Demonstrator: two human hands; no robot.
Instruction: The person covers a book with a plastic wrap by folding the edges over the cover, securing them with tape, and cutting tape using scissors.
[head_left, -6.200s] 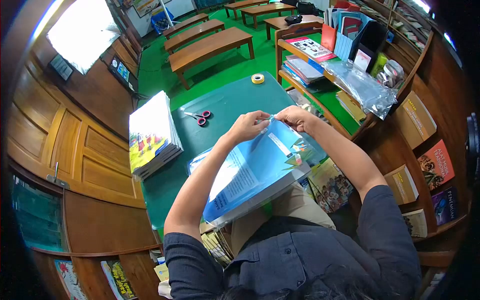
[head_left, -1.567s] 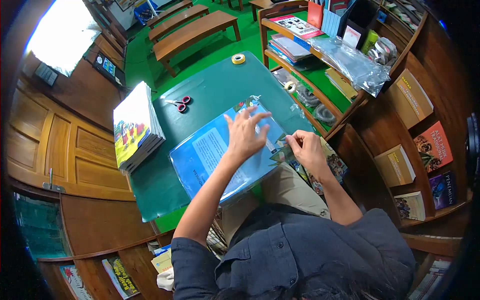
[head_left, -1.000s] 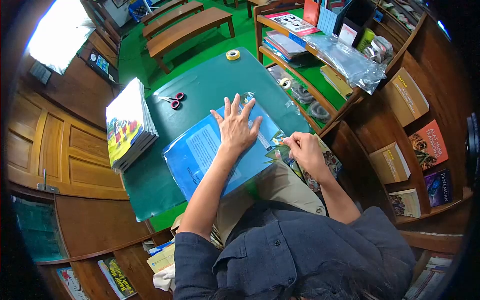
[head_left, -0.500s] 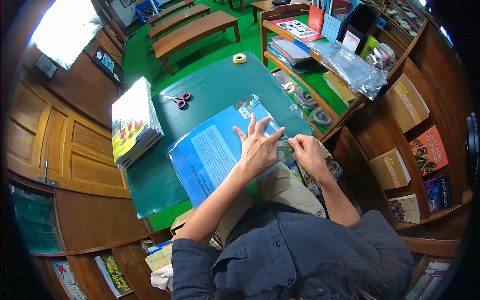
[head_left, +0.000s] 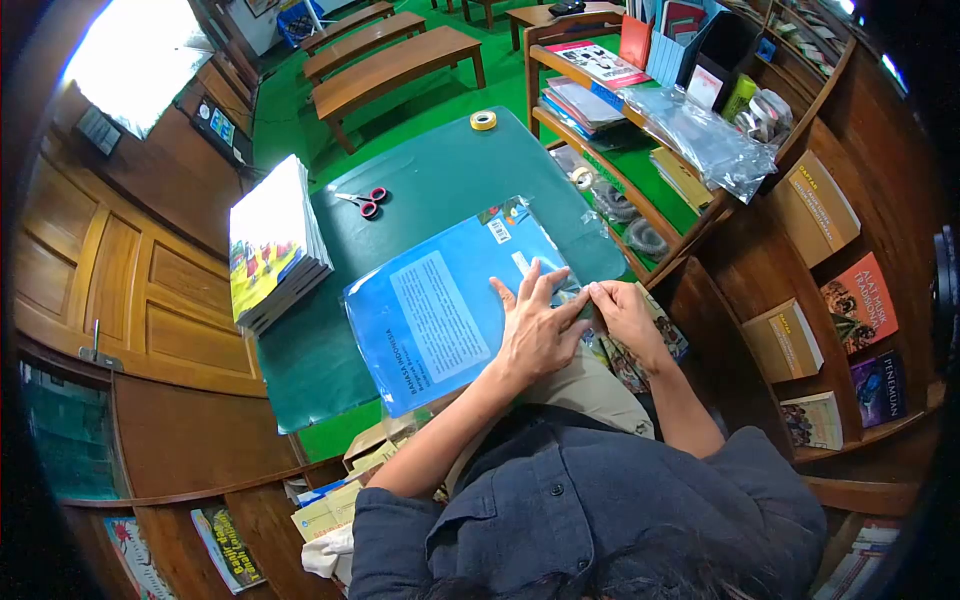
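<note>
A blue book (head_left: 430, 310) with clear plastic along its edges lies back cover up on the green table (head_left: 430, 180). My left hand (head_left: 535, 330) rests on the book's lower right part, its fingers spread. At the book's right edge, my right hand (head_left: 622, 308) has thumb and forefinger pinched together close to the left fingertips. What the pinch holds is too small to make out. Red-handled scissors (head_left: 368, 205) lie on the table beyond the book, and a yellow tape roll (head_left: 483, 121) sits near the far edge.
A stack of books (head_left: 275, 250) stands at the table's left side. On the right, a wooden shelf (head_left: 640, 195) carries papers, folders and clear plastic sheets (head_left: 700, 135). Books are displayed on a wooden rack (head_left: 735, 290) beside my right arm. Wooden benches (head_left: 400, 70) stand beyond the table.
My left hand has come down from above the book's upper part onto its lower right part. My right hand has stayed near the right edge. Earlier, both hands were at the book's raised upper edge.
</note>
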